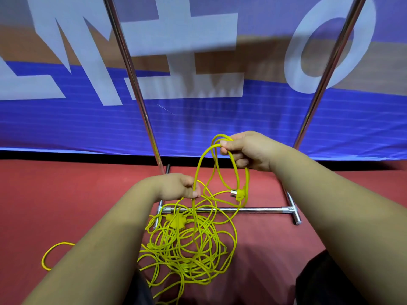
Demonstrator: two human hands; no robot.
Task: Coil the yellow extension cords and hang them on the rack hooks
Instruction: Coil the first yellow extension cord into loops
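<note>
Right hand (246,150) grips coiled yellow cord (233,172) loops; left hand (176,187) pinches a strand (tangle below).

- Two hands: left hand (178,187) at 7 o'clock, right hand (246,150) at 3 o'clock.
- Two chrome rack uprights: left pole (132,69) at 11 o'clock, right pole (330,62) at 1 o'clock.
- One base crossbar (242,209).
- One yellow cord tangle (187,249) at 6 o'clock; the number of cords cannot be told.
- One pronged plug (239,194).
- One socket block (175,221).
- One blue banner (66,124).

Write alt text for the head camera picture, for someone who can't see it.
A person's right hand holds up a few loops of yellow cord while the left hand pinches a strand above a tangled pile on red floor, before a chrome rack.
</note>
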